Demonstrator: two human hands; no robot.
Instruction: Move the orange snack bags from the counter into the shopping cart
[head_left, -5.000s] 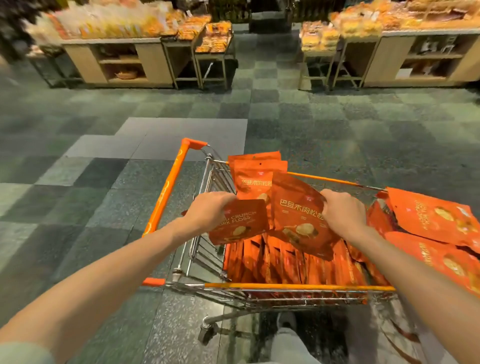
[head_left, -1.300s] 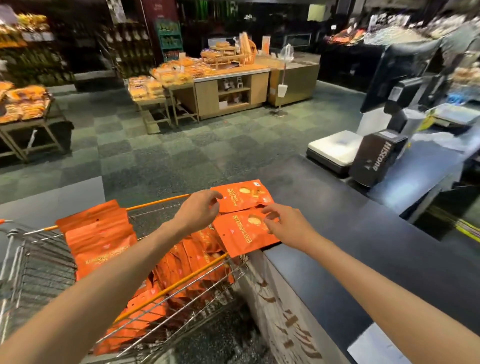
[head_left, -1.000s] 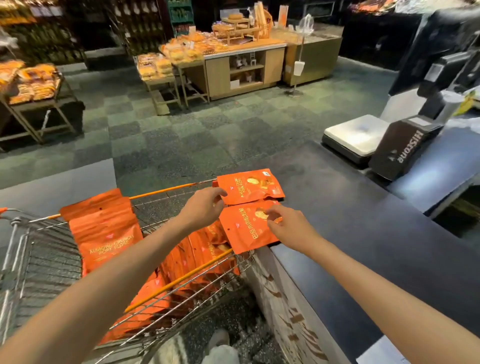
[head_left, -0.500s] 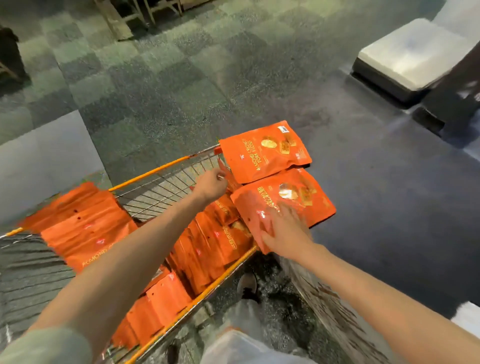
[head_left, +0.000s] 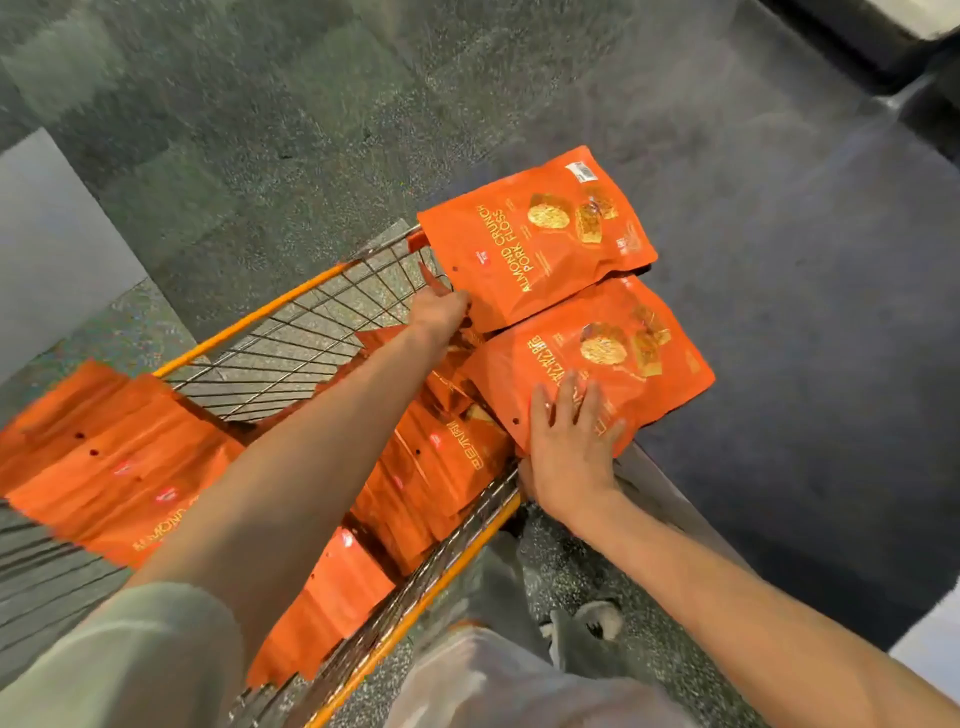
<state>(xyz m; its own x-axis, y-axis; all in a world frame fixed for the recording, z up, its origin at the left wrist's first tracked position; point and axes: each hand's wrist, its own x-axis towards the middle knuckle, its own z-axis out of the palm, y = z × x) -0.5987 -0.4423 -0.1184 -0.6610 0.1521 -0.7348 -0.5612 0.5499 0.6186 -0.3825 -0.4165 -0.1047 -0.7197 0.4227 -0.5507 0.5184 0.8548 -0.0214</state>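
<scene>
Two orange snack bags lie on the dark counter (head_left: 779, 260) at its edge over the cart. The far bag (head_left: 540, 239) reads ALMOND CRUNCH PORK FLOSS; my left hand (head_left: 439, 312) pinches its near-left corner. My right hand (head_left: 571, 441) presses flat with spread fingers on the near bag (head_left: 613, 358), the thumb down at the counter's edge. The wire shopping cart (head_left: 291, 332) with orange rails holds several more orange bags (head_left: 441, 467); others stand at its left end (head_left: 104, 457).
The cart stands tight against the counter's side. Green-grey floor tiles (head_left: 234, 130) lie beyond it. My legs and one shoe (head_left: 592, 623) are between cart and counter. A white object (head_left: 930, 15) sits at the counter's far right corner.
My view has tilted further down and closer. My left hand has reached the far bag's corner. My right hand stays pressed on the near bag, which has barely moved.
</scene>
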